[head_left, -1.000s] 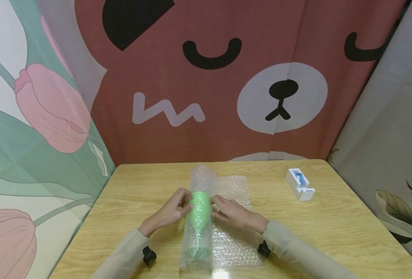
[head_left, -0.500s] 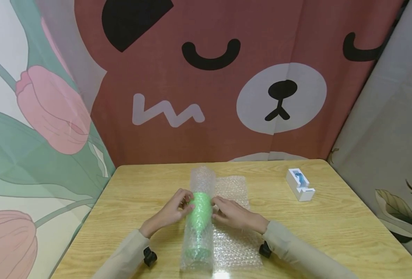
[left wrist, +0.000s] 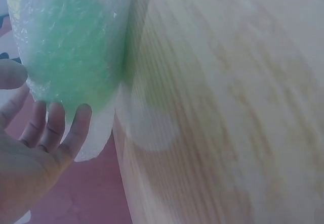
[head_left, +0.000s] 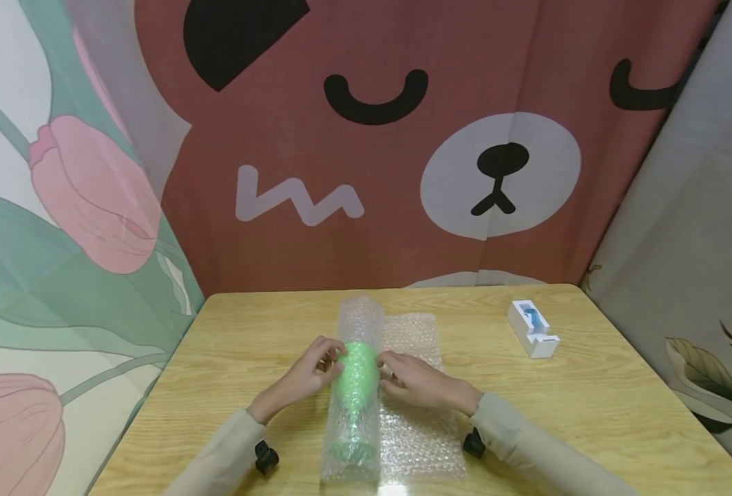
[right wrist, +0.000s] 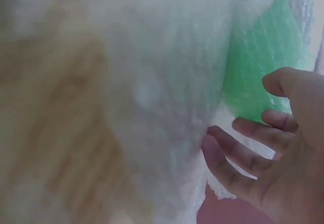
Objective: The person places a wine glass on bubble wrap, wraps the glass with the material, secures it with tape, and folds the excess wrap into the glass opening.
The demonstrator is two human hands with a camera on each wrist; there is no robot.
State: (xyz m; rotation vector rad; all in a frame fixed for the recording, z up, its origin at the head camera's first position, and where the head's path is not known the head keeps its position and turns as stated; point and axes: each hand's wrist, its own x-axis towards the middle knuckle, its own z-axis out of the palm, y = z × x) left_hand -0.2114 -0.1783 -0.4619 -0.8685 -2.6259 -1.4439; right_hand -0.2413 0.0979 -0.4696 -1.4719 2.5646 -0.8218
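A green goblet (head_left: pixel 358 375) lies on its side inside a roll of clear bubble wrap (head_left: pixel 361 317), its bowl toward the far side and its foot near me. From the roll's right side, a flat sheet of bubble wrap (head_left: pixel 415 434) spreads over the table. My left hand (head_left: pixel 306 372) touches the roll's left side with loosely bent fingertips. On the opposite side, my right hand (head_left: pixel 418 380) rests its fingertips against the roll, over the flat sheet. Both wrist views show spread, relaxed fingers by the wrapped green bowl (left wrist: pixel 71 47); neither hand encloses the roll.
A white tape dispenser (head_left: pixel 533 329) with blue tape stands at the table's back right. The wooden table (head_left: pixel 248 317) ends at a bear-print curtain (head_left: pixel 372 255) behind. Printed cloths hang left and right.
The wrapped roll and both hands have shifted very slightly to the right. The flat sheet and the tape dispenser stay where they were.
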